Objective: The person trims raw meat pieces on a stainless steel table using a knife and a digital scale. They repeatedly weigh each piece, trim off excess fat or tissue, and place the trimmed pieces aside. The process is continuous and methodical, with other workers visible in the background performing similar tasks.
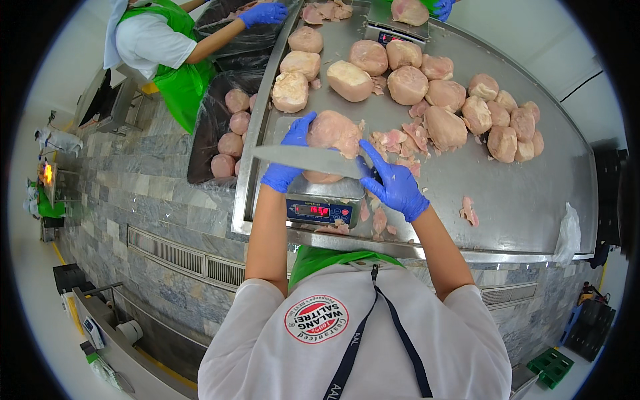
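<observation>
Left hand (283, 175) holds a ham (330, 129); right hand (396, 185), apart, grips a knife (303, 157). I judge trimming midway: scraps (417, 135) off, binned hams (231, 145) likely done, table hams (408, 85) seemingly left.

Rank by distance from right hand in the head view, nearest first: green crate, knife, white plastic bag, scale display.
1. Knife: held in the right hand.
2. Scale display: left, lower in the picture.
3. White plastic bag: well to the right.
4. Green crate: lower right.
</observation>
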Motion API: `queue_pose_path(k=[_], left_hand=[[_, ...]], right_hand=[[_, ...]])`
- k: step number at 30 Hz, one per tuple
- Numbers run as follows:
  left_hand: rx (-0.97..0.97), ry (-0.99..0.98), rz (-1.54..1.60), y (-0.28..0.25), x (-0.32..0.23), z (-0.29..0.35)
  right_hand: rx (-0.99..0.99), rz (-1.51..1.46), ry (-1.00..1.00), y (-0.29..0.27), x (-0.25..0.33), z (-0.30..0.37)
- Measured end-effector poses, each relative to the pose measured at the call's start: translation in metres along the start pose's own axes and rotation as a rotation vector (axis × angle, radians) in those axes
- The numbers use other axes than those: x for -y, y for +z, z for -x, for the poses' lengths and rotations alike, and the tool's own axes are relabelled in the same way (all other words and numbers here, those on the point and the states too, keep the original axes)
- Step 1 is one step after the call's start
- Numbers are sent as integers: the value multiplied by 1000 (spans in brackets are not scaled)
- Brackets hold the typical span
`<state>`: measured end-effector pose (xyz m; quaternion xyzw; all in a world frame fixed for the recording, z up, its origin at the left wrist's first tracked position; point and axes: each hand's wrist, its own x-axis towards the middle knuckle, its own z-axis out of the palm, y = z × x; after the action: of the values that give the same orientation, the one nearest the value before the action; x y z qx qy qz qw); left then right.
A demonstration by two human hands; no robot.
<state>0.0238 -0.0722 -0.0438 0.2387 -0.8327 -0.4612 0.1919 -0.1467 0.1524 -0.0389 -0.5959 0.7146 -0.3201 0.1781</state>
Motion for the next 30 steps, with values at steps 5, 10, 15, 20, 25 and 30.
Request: queue_pose_path(k=[5, 10, 15, 20, 25, 30], left_hand=[[112, -17, -44, -10, -14, -9], [177, 102, 169, 5, -10, -6], [104, 190, 166, 17, -2, -3], [172, 148, 99, 11, 12, -15], [224, 165, -24, 9, -21, -18], [268, 62, -3, 11, -30, -24]], right_hand=[[-26, 129, 50, -6, -14, 21], [-129, 158, 43, -6, -8, 5], [-124, 133, -35, -22, 6, -19], [-64, 188, 50, -30, -14, 16], [39, 147, 121, -37, 0, -11], [97, 161, 125, -39, 4, -37]])
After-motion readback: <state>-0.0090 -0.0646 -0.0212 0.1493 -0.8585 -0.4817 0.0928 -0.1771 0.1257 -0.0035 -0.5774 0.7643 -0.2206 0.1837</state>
